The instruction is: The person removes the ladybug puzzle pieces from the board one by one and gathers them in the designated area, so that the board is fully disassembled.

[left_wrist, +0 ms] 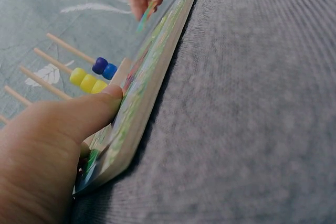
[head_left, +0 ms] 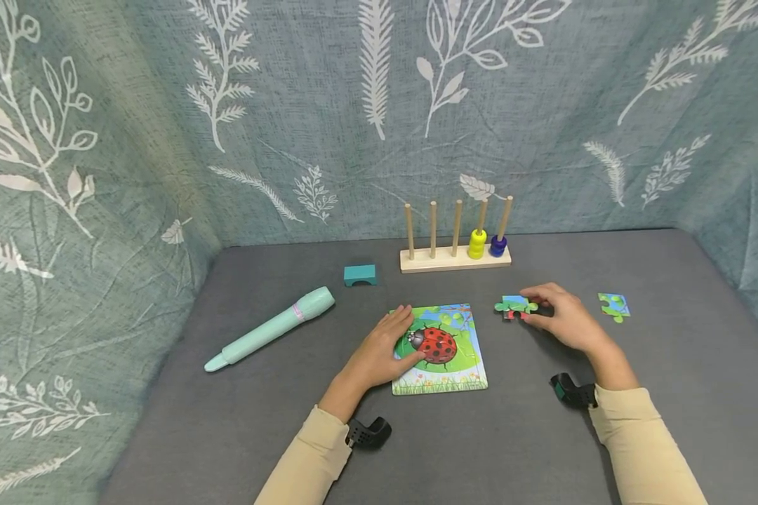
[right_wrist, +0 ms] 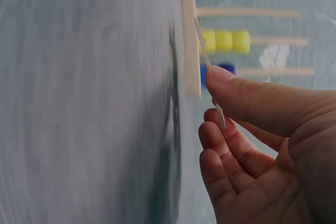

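A square ladybug jigsaw puzzle (head_left: 474, 358) lies on the grey table. My left hand (head_left: 379, 351) rests on its left side, thumb across the picture and fingers toward the top left corner; in the left wrist view the thumb (left_wrist: 92, 114) presses on the board, the other fingers mostly hidden. To the right of the puzzle, my right hand (head_left: 562, 315) pinches a blue, green and red puzzle piece (head_left: 515, 304) between thumb and fingers. The right wrist view shows this thin piece (right_wrist: 202, 43) edge-on, held above the table. Another puzzle piece (head_left: 615, 306) lies farther right.
A wooden peg stand (head_left: 439, 261) with yellow rings (head_left: 476, 245) and blue rings (head_left: 497, 245) stands at the back. Left of it sits a teal arch block (head_left: 360, 274). A mint-green pen-shaped object (head_left: 268, 331) lies at the left. Behind the table hangs a leaf-patterned curtain (head_left: 322, 105).
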Demonstrator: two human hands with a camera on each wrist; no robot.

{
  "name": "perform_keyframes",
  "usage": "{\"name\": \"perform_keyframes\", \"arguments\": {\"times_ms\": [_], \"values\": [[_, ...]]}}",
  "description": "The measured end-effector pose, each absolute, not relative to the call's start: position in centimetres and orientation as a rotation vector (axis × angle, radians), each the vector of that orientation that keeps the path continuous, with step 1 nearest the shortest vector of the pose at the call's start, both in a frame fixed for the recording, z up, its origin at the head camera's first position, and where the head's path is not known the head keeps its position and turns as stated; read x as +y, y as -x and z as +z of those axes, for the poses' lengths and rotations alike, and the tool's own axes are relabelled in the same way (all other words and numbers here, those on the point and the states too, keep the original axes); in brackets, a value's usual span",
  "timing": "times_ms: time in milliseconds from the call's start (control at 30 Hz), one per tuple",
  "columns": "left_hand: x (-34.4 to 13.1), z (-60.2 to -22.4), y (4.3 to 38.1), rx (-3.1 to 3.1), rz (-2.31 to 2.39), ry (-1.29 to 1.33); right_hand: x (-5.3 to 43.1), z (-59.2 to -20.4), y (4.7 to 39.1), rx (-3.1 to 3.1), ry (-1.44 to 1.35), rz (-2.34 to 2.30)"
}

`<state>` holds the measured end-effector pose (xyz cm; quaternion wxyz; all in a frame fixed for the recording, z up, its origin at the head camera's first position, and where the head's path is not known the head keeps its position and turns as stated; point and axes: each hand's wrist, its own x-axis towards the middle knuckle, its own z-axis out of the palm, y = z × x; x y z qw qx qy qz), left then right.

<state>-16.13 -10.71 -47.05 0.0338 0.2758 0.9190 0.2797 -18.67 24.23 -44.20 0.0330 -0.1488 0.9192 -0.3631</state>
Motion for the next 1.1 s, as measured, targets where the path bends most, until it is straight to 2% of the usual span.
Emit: {"name": "perform_keyframes", "arguments": {"times_ms": [467, 1100], "values": [[-10.7, -47.4, 16.0, 2.836, 0.865, -0.850, 30.1, -44.3, 18.6, 2.906, 0.415, -1.032], [-10.8, -47.6, 16.0, 2.851, 0.856, -0.870, 31.3, -44.6, 18.8, 2.948, 0.473, -0.888]]}}
